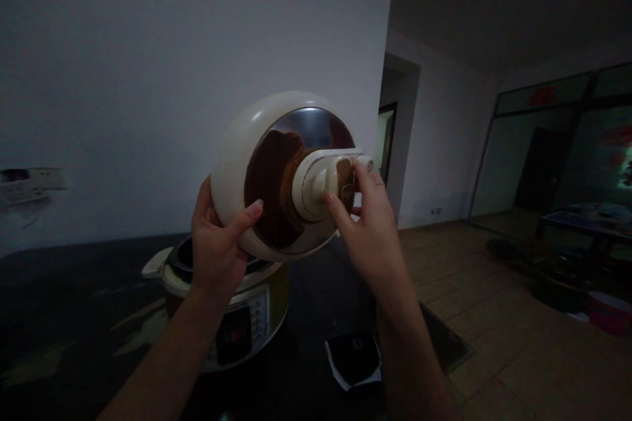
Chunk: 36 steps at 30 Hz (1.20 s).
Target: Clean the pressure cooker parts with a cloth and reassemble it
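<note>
A round cream pressure cooker lid (269, 191) with a glossy dark brown centre is held up, tilted with its top side towards me. My left hand (220, 230) grips its left rim, thumb on the brown face and fingers behind. At the lid's middle, my right hand (368, 217) has thumb and fingers closed round the knob handle (340, 184). Below and partly behind my left arm stands the electric pressure cooker (249, 325), uncovered, its control panel facing me and a dark inner pot showing at the top.
The cooker stands on a dark countertop (306, 368) against a pale wall (148, 79). A black and white item (353, 358), perhaps a folded cloth, lies near the counter's right edge. Beyond, a tiled floor (494, 355) leads to a table (582, 220) and a pink basin (609, 312).
</note>
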### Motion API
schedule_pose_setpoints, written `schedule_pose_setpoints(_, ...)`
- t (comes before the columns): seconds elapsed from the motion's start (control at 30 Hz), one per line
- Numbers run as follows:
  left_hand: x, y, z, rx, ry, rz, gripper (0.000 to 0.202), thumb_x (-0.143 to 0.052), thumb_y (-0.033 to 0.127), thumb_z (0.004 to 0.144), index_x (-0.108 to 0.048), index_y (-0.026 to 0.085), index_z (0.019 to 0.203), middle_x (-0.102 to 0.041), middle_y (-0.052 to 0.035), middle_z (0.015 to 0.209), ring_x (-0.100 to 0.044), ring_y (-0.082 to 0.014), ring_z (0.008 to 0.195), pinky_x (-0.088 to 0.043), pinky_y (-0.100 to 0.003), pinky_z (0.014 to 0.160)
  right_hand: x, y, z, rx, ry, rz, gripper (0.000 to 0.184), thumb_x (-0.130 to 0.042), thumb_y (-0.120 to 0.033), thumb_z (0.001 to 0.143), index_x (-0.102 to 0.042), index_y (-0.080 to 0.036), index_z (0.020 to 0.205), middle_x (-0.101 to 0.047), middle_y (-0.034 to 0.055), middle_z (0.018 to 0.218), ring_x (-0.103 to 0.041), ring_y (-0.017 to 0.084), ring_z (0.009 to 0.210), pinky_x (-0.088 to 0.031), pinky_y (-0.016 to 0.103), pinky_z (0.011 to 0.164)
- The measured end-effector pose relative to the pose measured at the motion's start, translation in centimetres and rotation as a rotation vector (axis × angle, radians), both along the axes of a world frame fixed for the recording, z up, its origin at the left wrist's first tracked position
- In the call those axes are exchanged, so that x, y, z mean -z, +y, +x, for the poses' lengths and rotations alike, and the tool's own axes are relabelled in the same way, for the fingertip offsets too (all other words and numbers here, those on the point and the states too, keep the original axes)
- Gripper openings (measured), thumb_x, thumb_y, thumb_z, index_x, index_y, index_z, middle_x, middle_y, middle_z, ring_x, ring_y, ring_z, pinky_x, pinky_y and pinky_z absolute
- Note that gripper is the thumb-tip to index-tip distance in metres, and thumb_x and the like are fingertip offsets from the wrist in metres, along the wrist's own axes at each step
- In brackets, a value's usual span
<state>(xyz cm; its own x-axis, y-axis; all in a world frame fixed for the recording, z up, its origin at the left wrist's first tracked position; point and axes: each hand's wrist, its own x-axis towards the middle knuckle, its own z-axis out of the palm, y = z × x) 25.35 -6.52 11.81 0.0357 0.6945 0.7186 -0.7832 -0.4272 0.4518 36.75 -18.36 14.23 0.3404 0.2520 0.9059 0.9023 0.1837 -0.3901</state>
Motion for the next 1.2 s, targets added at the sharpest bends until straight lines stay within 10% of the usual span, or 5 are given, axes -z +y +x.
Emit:
schedule_pose_setpoints(0.23,0.0,-0.3,-1.1,-0.072,-0.260,-0.128,0.046,-0.077,0.013,0.067,-0.061,0.022,0.109,-0.068,0.0000,0.101,-0.066,-0.0134,0.089,-0.055,-0.026,0.083,-4.6,5.9,-4.9,0.364,-0.210,-0.089,0.047,-0.042,-0.046,0.094,-0.047,-0.010,0.125,-0.052,0.0227,0.121,-0.045,0.037,0.121,-0.044,0.055,0.093)
schedule_pose_setpoints(0.57,0.7,1.3,-3.0,0.020,-0.118,-0.073,0.042,-0.061,0.034,0.086,-0.049,0.026,0.126,-0.057,-0.0055,0.132,-0.053,-0.0203,0.124,-0.044,-0.034,0.104,-7.0,13.1,-3.2,0.315,-0.344,-0.283,0.037,-0.044,-0.043,0.096,-0.055,-0.012,0.112,-0.061,0.0169,0.111,-0.055,0.028,0.106,-0.045,0.040,0.086)
schedule_pose_setpoints(0.97,8.9,17.1,-11.9,-0.421,0.218,-0.261,0.027,-0.053,0.039,0.083,-0.061,0.018,0.097,-0.065,-0.0100,0.114,-0.057,-0.0215,0.116,-0.036,-0.039,0.108,-4.7,20.1,-0.5,0.223,-0.556,-0.692,0.039,-0.047,-0.045,0.092,-0.063,-0.014,0.109,-0.067,0.0159,0.105,-0.062,0.025,0.094,-0.044,0.035,0.077)
schedule_pose_setpoints(1.2,11.1,19.0,-10.3,-0.367,0.465,-0.197,0.036,-0.055,0.046,0.084,-0.067,0.019,0.105,-0.065,-0.0107,0.121,-0.055,-0.0247,0.120,-0.032,-0.041,0.111,-1.5,22.3,-2.6,0.160,-0.680,-0.796,0.038,-0.046,-0.046,0.093,-0.060,-0.015,0.110,-0.066,0.0148,0.107,-0.062,0.026,0.097,-0.045,0.034,0.077)
